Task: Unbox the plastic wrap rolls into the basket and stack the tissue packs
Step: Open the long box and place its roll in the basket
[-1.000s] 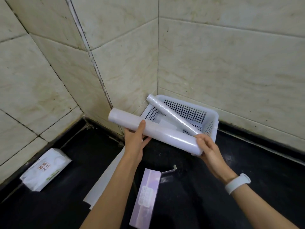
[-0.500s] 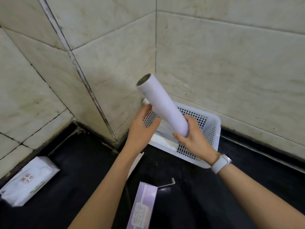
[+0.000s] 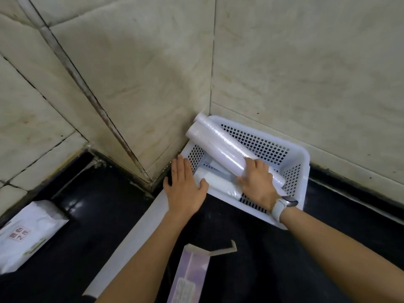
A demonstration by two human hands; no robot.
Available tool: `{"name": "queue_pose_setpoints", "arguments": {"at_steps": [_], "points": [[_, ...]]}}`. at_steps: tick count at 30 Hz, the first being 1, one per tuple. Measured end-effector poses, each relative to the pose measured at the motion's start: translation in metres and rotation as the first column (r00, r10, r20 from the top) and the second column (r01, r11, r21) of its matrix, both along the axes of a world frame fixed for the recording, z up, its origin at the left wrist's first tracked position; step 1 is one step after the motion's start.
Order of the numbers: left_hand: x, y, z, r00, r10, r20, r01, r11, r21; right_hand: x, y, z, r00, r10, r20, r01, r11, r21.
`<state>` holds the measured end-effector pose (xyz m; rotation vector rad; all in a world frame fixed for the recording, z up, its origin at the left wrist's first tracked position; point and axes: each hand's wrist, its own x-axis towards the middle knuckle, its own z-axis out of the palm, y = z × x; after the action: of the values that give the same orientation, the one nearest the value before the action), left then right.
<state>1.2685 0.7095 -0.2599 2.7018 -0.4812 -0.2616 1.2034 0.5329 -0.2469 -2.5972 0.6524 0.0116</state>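
My right hand [image 3: 256, 182] is closed around the lower end of the plastic wrap roll [image 3: 216, 145] and presses it down into the white basket [image 3: 303, 162]. Half a second ago I was holding this roll up in the air, almost upright, above the basket; now it lies slanted inside, its upper end leaning over the back corner of the rim, just beside another roll [image 3: 202, 118] that already rests there against the tiled wall [image 3: 306, 62]. My left hand [image 3: 185, 189] no longer touches the roll. It is open, with the fingers spread, lying flat at the near left edge of the basket, and I think it steadies the basket while I push.

For the task this means that the second roll is almost placed. I cannot tell whether its lower end already touches the basket floor, because my right hand hides it. Some white packets [image 3: 218, 182] lie under it in the basket.

The purple box [image 3: 190, 278] lies open on the black counter [image 3: 262, 248] near me, so I judge the unboxing of this roll is finished. One tissue pack [image 3: 28, 232] waits far at the left, not yet stacked. A long white box [image 3: 135, 235] lies under my left forearm.
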Motion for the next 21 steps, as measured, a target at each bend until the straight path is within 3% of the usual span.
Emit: {"name": "queue_pose_setpoints", "arguments": {"at_steps": [4, 12, 17, 21], "points": [[0.000, 0.000, -0.004, 1.000, -0.005, -0.008, 0.005, 1.000, 0.005, 0.011, -0.010, -0.003, 0.998, 0.019, 0.065, -0.011, 0.992, -0.123], [0.003, 0.002, -0.006, 0.999, -0.052, -0.011, 0.053, 0.997, 0.062, 0.007, -0.024, -0.016, 0.979, 0.176, -0.105, -0.203, 0.900, -0.385], [0.010, 0.004, 0.010, 0.983, -0.111, -0.149, 0.128, 0.986, 0.109, -0.010, -0.014, 0.007, 0.977, 0.178, -0.116, -0.201, 0.950, -0.240], [-0.006, 0.007, 0.040, 0.986, -0.109, -0.123, 0.108, 0.994, -0.014, -0.053, 0.000, 0.035, 0.982, -0.007, 0.188, 0.007, 1.000, 0.002]]}}
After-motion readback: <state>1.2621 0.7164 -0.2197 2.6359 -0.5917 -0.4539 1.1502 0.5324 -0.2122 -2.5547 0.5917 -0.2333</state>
